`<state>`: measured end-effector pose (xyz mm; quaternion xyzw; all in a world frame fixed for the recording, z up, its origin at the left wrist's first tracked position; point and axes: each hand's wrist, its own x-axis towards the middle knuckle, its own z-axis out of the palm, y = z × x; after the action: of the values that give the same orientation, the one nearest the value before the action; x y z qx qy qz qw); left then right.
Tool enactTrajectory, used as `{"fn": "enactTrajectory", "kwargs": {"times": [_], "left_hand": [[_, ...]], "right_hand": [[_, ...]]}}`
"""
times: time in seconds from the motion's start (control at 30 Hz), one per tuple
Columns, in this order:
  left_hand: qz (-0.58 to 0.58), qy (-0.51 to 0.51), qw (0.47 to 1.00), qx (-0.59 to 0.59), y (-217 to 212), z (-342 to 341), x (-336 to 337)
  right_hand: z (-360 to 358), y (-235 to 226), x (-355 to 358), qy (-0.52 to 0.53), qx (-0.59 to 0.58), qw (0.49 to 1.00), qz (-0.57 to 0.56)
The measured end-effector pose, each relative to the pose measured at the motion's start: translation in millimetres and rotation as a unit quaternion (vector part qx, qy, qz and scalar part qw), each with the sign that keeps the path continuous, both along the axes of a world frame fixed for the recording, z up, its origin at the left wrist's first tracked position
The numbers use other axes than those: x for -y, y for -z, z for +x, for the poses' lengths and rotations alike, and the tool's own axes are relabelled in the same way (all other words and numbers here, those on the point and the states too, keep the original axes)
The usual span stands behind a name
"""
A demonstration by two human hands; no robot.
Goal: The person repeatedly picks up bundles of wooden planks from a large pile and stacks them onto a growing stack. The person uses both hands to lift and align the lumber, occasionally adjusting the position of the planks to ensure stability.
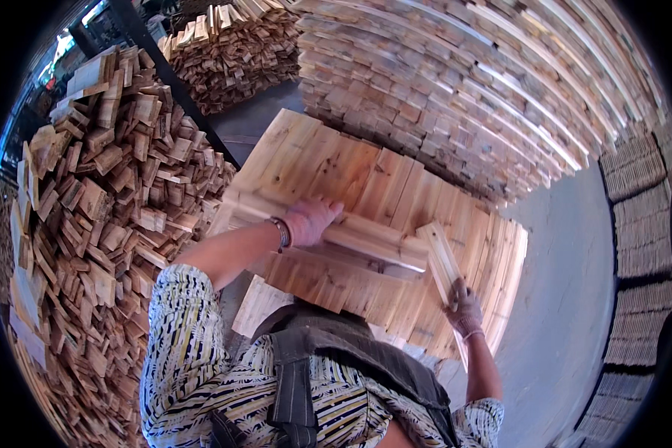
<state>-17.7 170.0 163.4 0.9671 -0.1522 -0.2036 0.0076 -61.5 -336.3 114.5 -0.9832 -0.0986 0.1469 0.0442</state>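
Note:
My left hand, in a pale glove with a band at the wrist, is closed over long wooden boards. These boards lie crosswise over a broad layer of planks set side by side, and motion smears them a little. To the right, my gloved right hand grips a single wooden board near its lower end. That board slants up and to the left, its far end close to the right ends of the crosswise boards. My right thumb and fingers are partly hidden around the wood.
A tall heap of short wood pieces rises on the left. Beyond the planks stands a large stack of boards, with another pile farther left. Grey floor runs along the right, bordered by bundled slats. A dark post leans behind.

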Motion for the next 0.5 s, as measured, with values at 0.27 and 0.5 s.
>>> {"fn": "enactTrajectory", "kwargs": {"times": [0.27,0.5], "left_hand": [[0.066,0.007,0.989,0.132,-9,167,-51],[-0.021,-0.067,0.996,0.049,66,212,-59]], "right_hand": [[1,-13,-21,0.052,-0.039,0.997,-0.047],[1,-17,-23,0.031,-0.059,0.998,0.005]]}}
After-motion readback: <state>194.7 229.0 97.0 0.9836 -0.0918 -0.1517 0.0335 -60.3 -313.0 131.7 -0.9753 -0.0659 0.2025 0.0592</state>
